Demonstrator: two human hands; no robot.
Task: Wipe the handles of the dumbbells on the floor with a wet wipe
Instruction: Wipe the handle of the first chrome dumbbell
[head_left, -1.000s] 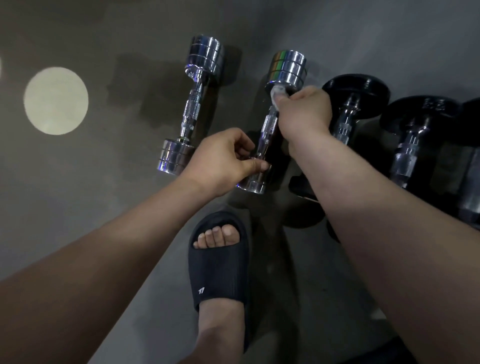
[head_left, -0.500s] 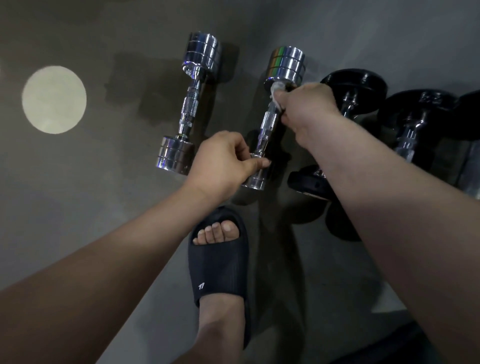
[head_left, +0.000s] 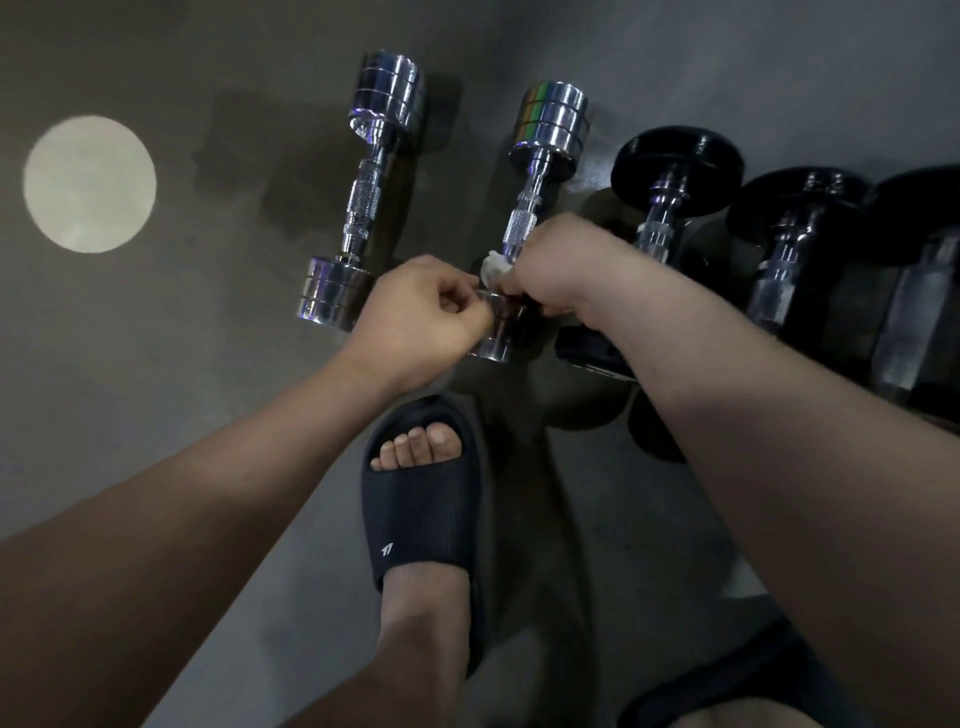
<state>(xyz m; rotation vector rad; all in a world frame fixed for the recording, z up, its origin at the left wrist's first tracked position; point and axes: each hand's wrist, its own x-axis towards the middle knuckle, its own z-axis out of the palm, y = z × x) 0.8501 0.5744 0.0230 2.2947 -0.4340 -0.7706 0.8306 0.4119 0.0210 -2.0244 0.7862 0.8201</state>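
Floor: dark grey floor (head_left: 156, 374), dim light, with a pale light disc (head_left: 89, 183) at far left.
Work piece: chrome dumbbell (head_left: 548, 130) lies flat on the floor, between the other chrome dumbbell (head_left: 363, 192) and the black dumbbells (head_left: 670, 176).
Right hand (head_left: 558, 270): clenched round the wet wipe (head_left: 491, 267) at the near end of the handle (head_left: 522, 223).
Left hand (head_left: 421, 317): fingers curled, pinching the near weight head to steady it.
Method (judgement): keep the wipe wrapped fully round and twist while sliding along the knurling. The left hand must stop any roll.
Foot: black slide sandal (head_left: 421, 514) is near the dumbbell's near head.
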